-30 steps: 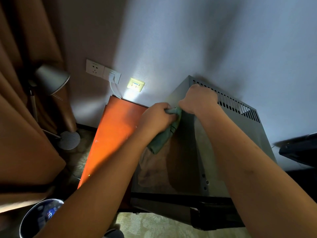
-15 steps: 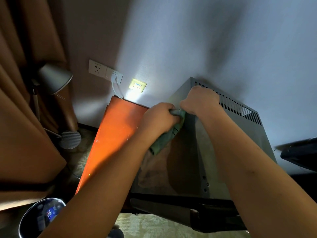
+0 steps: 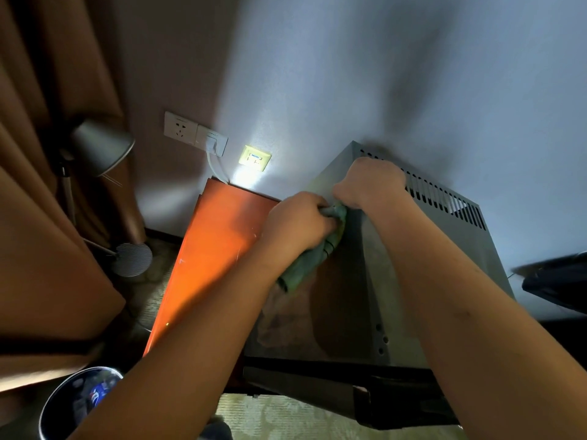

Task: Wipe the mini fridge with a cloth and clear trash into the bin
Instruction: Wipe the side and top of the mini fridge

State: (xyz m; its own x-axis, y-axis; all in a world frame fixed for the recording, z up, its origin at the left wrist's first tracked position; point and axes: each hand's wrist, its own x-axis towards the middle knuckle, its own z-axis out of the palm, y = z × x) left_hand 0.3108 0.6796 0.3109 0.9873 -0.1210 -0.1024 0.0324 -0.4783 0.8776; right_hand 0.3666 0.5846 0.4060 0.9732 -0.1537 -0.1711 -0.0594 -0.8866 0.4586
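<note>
The grey metal mini fridge (image 3: 413,281) stands against the wall, seen from above, with vent slots along its back edge. A green cloth (image 3: 313,258) hangs over the fridge's top left edge. My left hand (image 3: 297,222) grips the cloth's upper part. My right hand (image 3: 370,182) is curled beside it and pinches the cloth's top end at the fridge's edge. A round metal bin (image 3: 63,404) with trash inside sits at the bottom left on the floor.
An orange panel (image 3: 209,258) leans beside the fridge on its left. A floor lamp (image 3: 98,147) and brown curtain (image 3: 38,217) stand at the left. Wall sockets (image 3: 193,133) with a plugged cable sit above. A dark object (image 3: 559,281) lies at the right edge.
Both hands stay on the cloth at the fridge's top left edge and have shifted only slightly toward the wall.
</note>
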